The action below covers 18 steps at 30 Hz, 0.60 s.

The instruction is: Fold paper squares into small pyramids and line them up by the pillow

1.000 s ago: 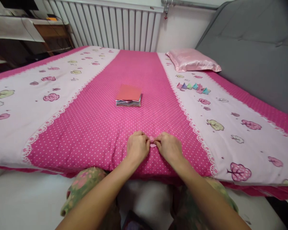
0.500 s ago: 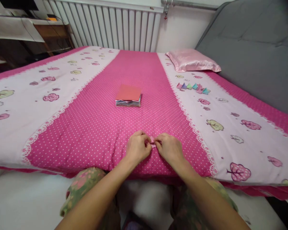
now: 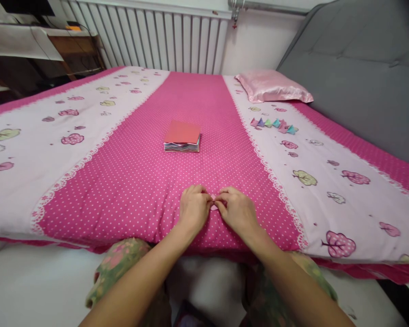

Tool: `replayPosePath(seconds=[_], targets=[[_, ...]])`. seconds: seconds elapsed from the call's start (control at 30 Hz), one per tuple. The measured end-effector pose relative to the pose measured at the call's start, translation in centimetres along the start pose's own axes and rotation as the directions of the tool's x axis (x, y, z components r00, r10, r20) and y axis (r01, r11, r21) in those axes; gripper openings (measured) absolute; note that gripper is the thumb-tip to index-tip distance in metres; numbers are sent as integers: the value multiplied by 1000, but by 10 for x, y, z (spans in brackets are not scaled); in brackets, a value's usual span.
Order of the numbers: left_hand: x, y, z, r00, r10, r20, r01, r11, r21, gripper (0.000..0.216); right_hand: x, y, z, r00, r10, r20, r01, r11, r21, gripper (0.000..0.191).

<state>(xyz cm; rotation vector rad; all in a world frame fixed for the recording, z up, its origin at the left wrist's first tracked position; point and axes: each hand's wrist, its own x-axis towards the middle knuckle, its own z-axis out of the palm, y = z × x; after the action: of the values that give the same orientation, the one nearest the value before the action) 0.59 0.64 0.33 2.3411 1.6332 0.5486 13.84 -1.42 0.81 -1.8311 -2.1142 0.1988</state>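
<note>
Pinching pink paper point(image 3: 214, 208) in their fingers point(image 3: 207, 198), left hand point(image 3: 195, 208) and right hand point(image 3: 237, 210) sit close together on the bed point(image 3: 122, 190).

The left hand point(image 3: 195, 206) and right hand point(image 3: 237, 210) pinch a small pink paper point(image 3: 214, 208) between them, low over the near edge of the bed point(image 3: 132, 177), fingertips almost meeting. Beyond them lies a stack point(image 3: 183, 132) of colored sheets, orange-red on top. To its right, six small folded shapes point(image 3: 268, 123) sit in a row, short of a pink pillow point(image 3: 273, 86). A gray headboard point(image 3: 361, 77) stands at right, a white radiator point(image 3: 150, 38) behind the bed, a desk point(image 3: 23, 42) at far left.
</note>
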Motion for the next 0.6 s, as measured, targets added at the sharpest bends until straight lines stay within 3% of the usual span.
replayPosePath(seconds=[0.27,0.47,0.6], targets=[[1,-2,-3,999,-4,33,4,1000,-5,17,1,1,0,997,-62,-34,64,995,75,17],[-5,8,-9,1000,2,-10,1,955,297,20,3,-2,2,997,-69,-43,71,996,59,18],[-4,14,-9,999,20,37,-32,934,355,23,3,-4,5,995,-91,-29,92,996,19,20]])
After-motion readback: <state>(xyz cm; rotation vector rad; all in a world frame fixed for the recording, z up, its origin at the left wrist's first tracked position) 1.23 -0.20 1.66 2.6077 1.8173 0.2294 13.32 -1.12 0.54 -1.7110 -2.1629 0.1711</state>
